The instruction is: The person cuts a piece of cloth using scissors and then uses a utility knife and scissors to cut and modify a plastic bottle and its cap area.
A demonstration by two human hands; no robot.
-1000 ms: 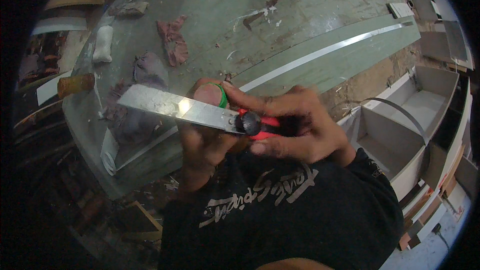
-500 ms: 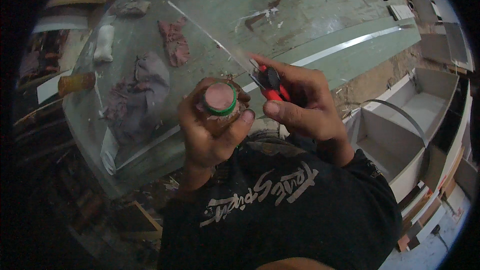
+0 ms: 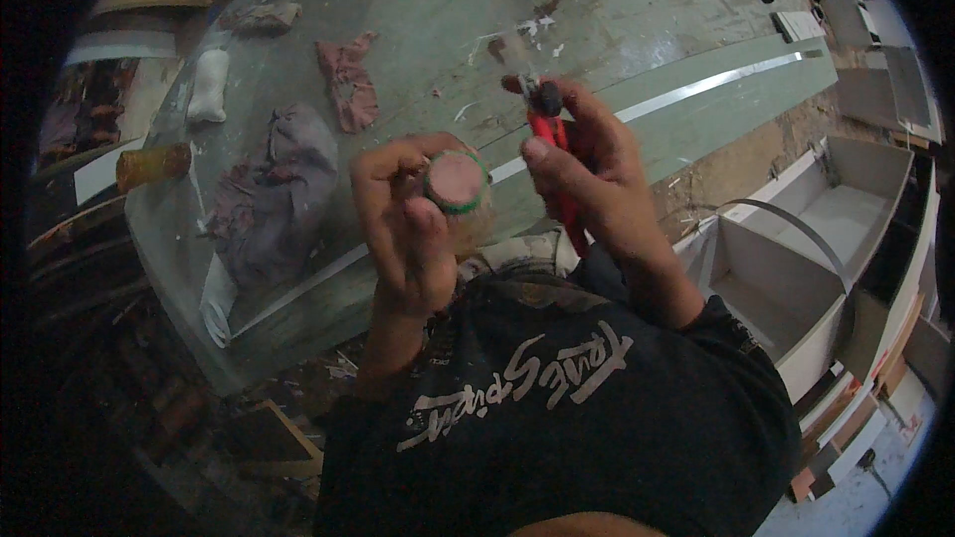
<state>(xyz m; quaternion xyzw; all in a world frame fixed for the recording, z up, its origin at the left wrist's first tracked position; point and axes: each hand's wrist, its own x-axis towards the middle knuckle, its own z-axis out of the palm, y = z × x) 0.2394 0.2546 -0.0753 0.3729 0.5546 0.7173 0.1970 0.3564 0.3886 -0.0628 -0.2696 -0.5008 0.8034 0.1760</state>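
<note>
My left hand [image 3: 398, 224] is closed around a small round container [image 3: 458, 182] with a green rim and a flat pinkish top, tilted up toward me. Its lower part is mostly behind my fingers. Just to the right, my right hand [image 3: 607, 169] grips a red tool [image 3: 544, 126] with a black knob and a metal tip pointing away from me. It looks like a utility knife; its tip is blurred. A gap separates the tool from the container. Both hands are above the near edge of the green worktable [image 3: 438, 50].
Grey cloth [image 3: 288, 164], a pinkish rag [image 3: 350, 85] and a white roll-shaped piece [image 3: 208, 87] lie on the left of the table. An amber cylinder [image 3: 152, 168] is at the left edge. A shiny strip [image 3: 711, 85] runs right. Open white boxes [image 3: 771, 278] stand at right.
My right hand has raised the red tool and turned it more upright. The container has shifted slightly right and up, with my left fingers regripped. A long thin white streak by the tool is gone.
</note>
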